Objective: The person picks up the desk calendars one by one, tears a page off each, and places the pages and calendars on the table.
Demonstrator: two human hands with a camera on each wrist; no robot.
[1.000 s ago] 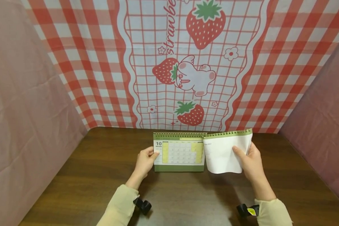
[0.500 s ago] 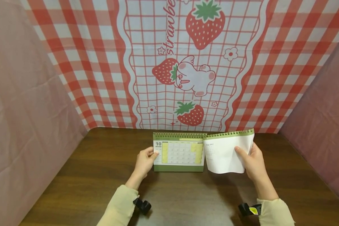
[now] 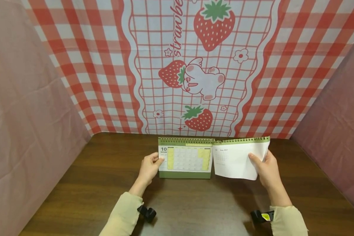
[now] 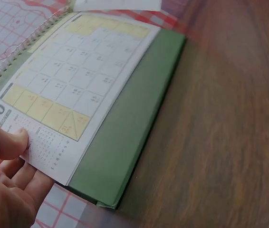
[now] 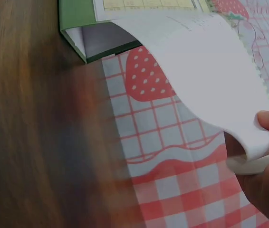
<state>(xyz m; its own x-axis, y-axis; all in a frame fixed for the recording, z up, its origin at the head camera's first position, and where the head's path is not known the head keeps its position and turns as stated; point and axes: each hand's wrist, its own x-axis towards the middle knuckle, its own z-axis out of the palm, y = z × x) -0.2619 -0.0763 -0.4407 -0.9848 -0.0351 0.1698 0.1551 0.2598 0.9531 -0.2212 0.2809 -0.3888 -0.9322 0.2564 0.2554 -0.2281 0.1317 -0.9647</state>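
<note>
A green desk calendar [image 3: 184, 175] with a wire spiral along its top stands tilted on the table, showing a month page marked 10. My left hand [image 3: 148, 167] pinches its left edge, thumb on the page front and fingers behind, as the left wrist view also shows. To the right, a white calendar page [image 3: 233, 164] with a green punched top strip stretches out sideways, its left end meeting the calendar's right end at the spiral. My right hand [image 3: 268, 169] grips its far end, thumb in front. In the right wrist view this page [image 5: 196, 66] curves and folds between thumb and fingers.
The brown wooden table [image 3: 191, 206] reaches forward to a red-and-white strawberry cloth [image 3: 147, 82] hanging behind it. Pink cloth walls [image 3: 32, 108] flank both sides. A black wrist strap mount [image 3: 147, 213] sits on each forearm.
My right hand has moved slightly right with the white page, whose printed small calendar shows more now. The calendar and my left hand have shifted a little left.
</note>
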